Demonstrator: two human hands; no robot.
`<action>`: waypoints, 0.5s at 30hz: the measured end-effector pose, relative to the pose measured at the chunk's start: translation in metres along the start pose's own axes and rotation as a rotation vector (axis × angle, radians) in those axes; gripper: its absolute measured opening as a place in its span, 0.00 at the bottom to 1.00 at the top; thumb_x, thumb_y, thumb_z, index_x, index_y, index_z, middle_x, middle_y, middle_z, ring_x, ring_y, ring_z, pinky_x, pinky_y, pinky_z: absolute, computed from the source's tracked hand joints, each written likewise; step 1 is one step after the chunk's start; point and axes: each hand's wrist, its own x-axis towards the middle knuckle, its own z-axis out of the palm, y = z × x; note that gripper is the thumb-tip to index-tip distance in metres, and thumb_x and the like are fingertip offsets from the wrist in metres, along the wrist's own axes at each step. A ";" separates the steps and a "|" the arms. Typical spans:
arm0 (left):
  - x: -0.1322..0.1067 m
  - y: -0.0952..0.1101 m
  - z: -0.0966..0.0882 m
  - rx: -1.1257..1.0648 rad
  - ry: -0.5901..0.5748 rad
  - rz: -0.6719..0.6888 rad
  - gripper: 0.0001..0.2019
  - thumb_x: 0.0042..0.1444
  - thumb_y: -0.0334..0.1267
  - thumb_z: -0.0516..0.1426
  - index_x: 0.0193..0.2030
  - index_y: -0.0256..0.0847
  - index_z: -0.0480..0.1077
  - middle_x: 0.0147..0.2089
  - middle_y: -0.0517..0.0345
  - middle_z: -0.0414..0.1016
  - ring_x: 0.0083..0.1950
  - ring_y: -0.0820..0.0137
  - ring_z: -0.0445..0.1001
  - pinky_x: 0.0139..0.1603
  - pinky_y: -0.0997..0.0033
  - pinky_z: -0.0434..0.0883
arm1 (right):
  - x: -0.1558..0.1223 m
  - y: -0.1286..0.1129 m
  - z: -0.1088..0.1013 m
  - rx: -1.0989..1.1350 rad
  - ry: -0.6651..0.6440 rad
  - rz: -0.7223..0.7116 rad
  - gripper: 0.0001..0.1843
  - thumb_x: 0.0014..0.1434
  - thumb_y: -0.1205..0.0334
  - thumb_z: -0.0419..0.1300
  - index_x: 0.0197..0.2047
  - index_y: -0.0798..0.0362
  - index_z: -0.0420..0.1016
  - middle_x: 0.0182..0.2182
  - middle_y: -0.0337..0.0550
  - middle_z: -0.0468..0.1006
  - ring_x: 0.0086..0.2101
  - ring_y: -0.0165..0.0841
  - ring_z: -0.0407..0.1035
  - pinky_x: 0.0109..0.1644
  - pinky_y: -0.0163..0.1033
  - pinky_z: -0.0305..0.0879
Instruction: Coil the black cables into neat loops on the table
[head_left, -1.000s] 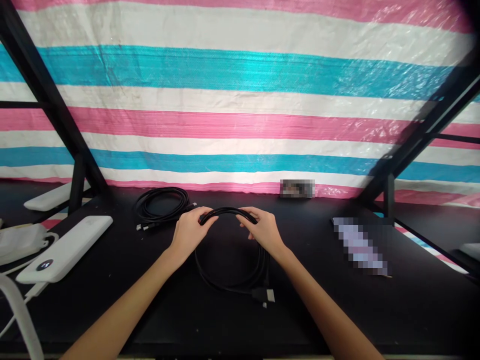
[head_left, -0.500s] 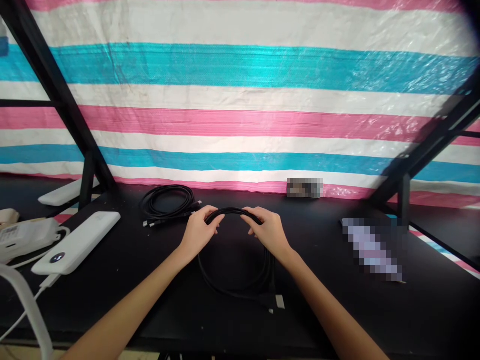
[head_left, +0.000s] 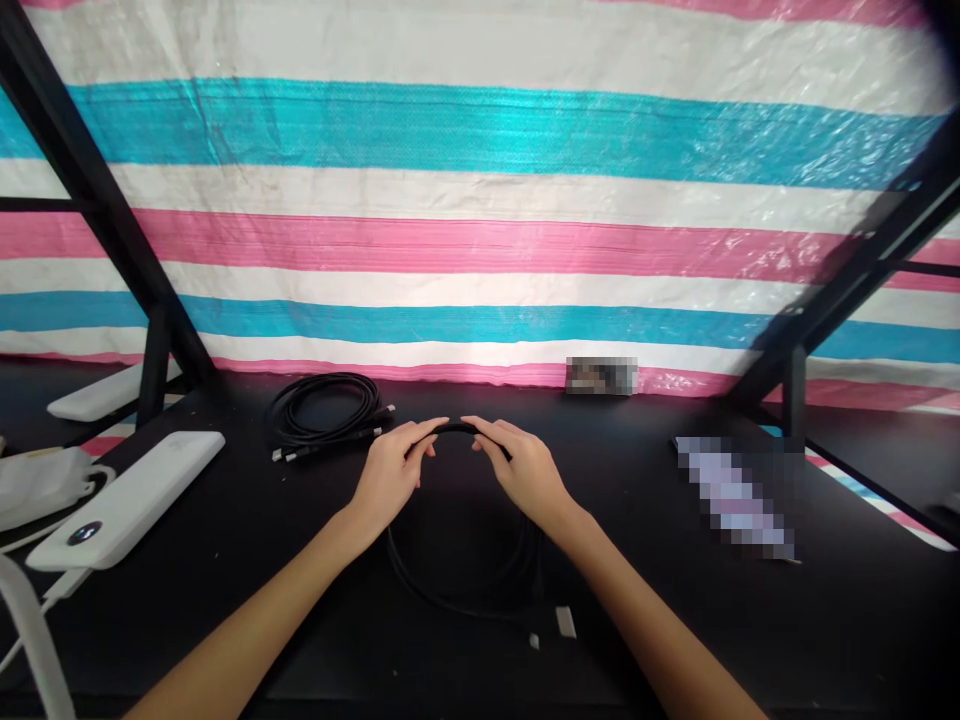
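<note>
A black cable (head_left: 420,590) is gathered in a loose coil near the middle of the black table. My left hand (head_left: 388,470) pinches the far side of the coil from the left. Opposite it, my right hand (head_left: 523,468) grips the same stretch from the right, with a short arc of cable showing between the fingertips. The cable's plug (head_left: 565,622), pale and flat, hangs at the near right of the loop, beside a smaller light tip. A second coiled black cable (head_left: 326,410) lies just beyond my left hand, its connectors pointing right and toward me.
On the left lies a white power bank (head_left: 142,490) with a white cord plugged in, beside a white adapter (head_left: 45,487). Another white slab (head_left: 105,393) rests farther back. A blurred box (head_left: 601,376) stands by the striped sheet (head_left: 480,240); a blurred flat object (head_left: 735,500) lies right.
My fingers have stretched forward over the top of the coil, and both hands keep hold of it. The coil's near end with the plug sits slightly lower. The view has shifted a little.
</note>
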 end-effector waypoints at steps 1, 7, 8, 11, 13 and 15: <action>0.000 0.000 0.000 0.005 0.000 0.014 0.17 0.59 0.38 0.47 0.52 0.46 0.70 0.32 0.61 0.69 0.17 0.82 0.62 0.20 0.79 0.64 | 0.001 -0.001 0.000 0.056 0.001 0.015 0.18 0.61 0.65 0.51 0.51 0.48 0.73 0.33 0.41 0.78 0.33 0.32 0.72 0.39 0.35 0.65; 0.004 0.005 0.002 -0.252 -0.018 -0.193 0.17 0.55 0.43 0.54 0.48 0.40 0.71 0.29 0.61 0.69 0.13 0.82 0.60 0.12 0.79 0.56 | 0.004 -0.007 -0.003 0.532 -0.101 0.376 0.16 0.54 0.54 0.58 0.41 0.53 0.77 0.20 0.36 0.73 0.14 0.25 0.59 0.14 0.30 0.53; 0.005 0.006 0.001 -0.325 -0.023 -0.249 0.18 0.53 0.44 0.56 0.48 0.39 0.71 0.27 0.62 0.68 0.12 0.81 0.60 0.11 0.79 0.55 | 0.005 -0.007 -0.004 0.605 -0.123 0.435 0.17 0.55 0.52 0.57 0.41 0.54 0.77 0.14 0.33 0.66 0.11 0.23 0.52 0.11 0.29 0.45; 0.006 0.011 -0.002 -0.566 -0.055 -0.372 0.19 0.48 0.44 0.59 0.46 0.37 0.69 0.19 0.68 0.61 0.12 0.79 0.60 0.10 0.80 0.52 | 0.006 -0.007 -0.005 0.861 -0.116 0.494 0.18 0.54 0.51 0.59 0.39 0.57 0.76 0.07 0.26 0.51 0.08 0.20 0.42 0.10 0.29 0.37; 0.006 0.016 -0.003 -0.744 -0.054 -0.416 0.17 0.49 0.42 0.60 0.44 0.37 0.68 0.15 0.72 0.53 0.13 0.80 0.57 0.12 0.82 0.50 | 0.007 -0.006 -0.008 1.054 -0.054 0.509 0.17 0.52 0.52 0.61 0.36 0.59 0.75 0.07 0.24 0.48 0.09 0.19 0.40 0.11 0.28 0.35; 0.005 0.020 -0.002 -0.911 -0.037 -0.441 0.13 0.50 0.39 0.59 0.42 0.37 0.68 0.13 0.74 0.47 0.14 0.81 0.55 0.14 0.82 0.51 | 0.009 -0.006 -0.011 1.244 0.068 0.522 0.17 0.49 0.53 0.64 0.36 0.59 0.73 0.10 0.22 0.46 0.10 0.17 0.37 0.10 0.27 0.34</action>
